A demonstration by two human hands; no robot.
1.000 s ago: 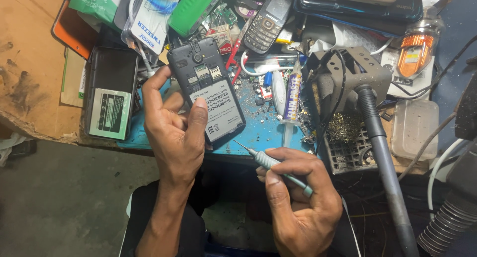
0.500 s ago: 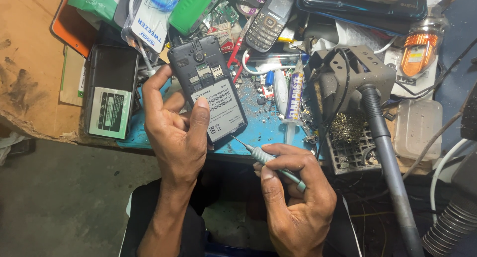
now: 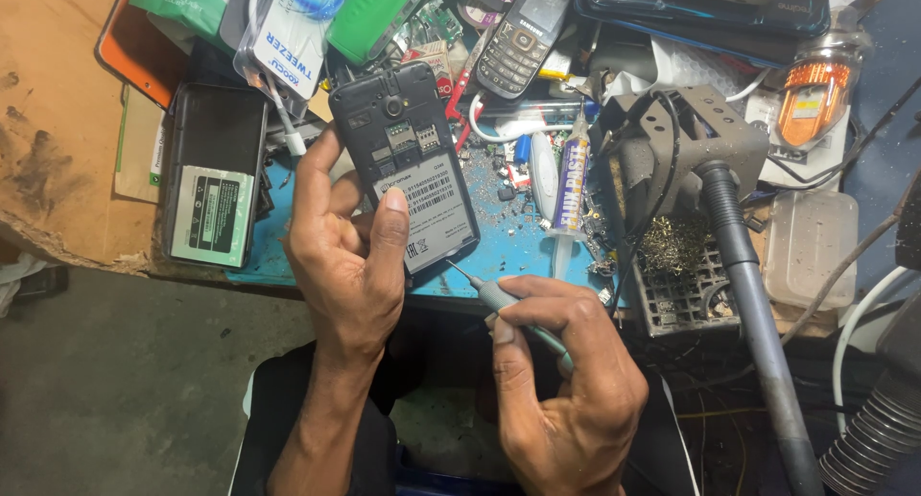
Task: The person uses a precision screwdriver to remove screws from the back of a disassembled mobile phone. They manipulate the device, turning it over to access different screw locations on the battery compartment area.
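Little has shifted: left hand point(image 3: 350, 266) still clasps the opened black phone point(image 3: 408, 175); right hand point(image 3: 566, 381) keeps fingers closed around the slim grey-handled screwdriver point(image 3: 508, 309).

Soft, even daylight falling from above, scene moderately bright. Blue work mat point(image 3: 499, 251) showing well lit; floor area at lower left lying dimmer, greyish. Weak shadow sitting under left hand point(image 3: 350, 266) and right hand point(image 3: 566, 381), darkest over lap between them. Small glare glinting off glossy tweezer packet point(image 3: 288, 35) and orange lamp point(image 3: 815, 98). Focus staying sharp at centre; slight wide-angle stretching and softening showing toward corners, hose point(image 3: 878, 429) a little blurred.
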